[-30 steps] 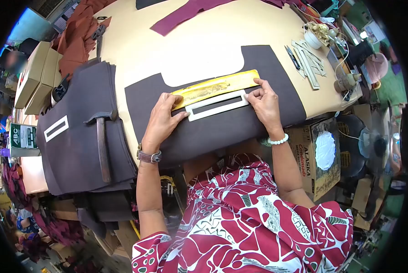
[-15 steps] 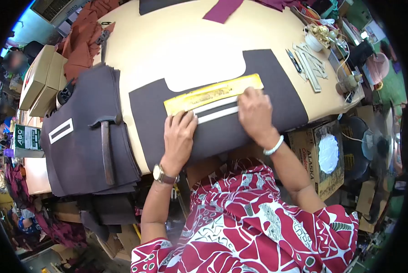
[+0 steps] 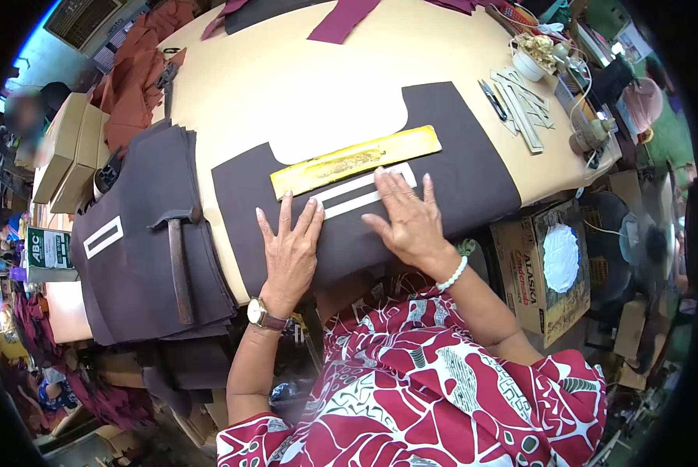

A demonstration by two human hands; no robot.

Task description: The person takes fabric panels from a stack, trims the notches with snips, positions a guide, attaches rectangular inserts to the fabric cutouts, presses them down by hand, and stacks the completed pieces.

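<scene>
Both hands are laid flat with the palms down, the fingers spread and pinching nothing. Left hand (image 3: 293,253) has its index fingertip at the left end of a white, narrow rectangular frame with a long open slot (image 3: 350,205), and its other fingers reach forward over the dark sheet. Right hand (image 3: 413,226) lays its longer fingers over the right part of this frame, with the thumb standing apart to the side. How strongly the fingers press, I cannot tell.

The white frame lies on a dark brown, flat sheet with a wide cut-out in its far edge (image 3: 473,148). Just beyond the frame, and nearly parallel to it, lies a yellow, straight strip with worn brown marks (image 3: 357,159). The sheet rests on a cream-coloured, smooth tabletop (image 3: 240,82), at its near edge.

To the left is a thick stack of similar dark sheets (image 3: 143,288). On this stack lie a hammer with a wooden handle (image 3: 179,265) and a second white slotted frame (image 3: 105,242). At the right side of the tabletop, dark-handled thread snips (image 3: 493,101) lie near several pale, thin strips (image 3: 522,117).
</scene>
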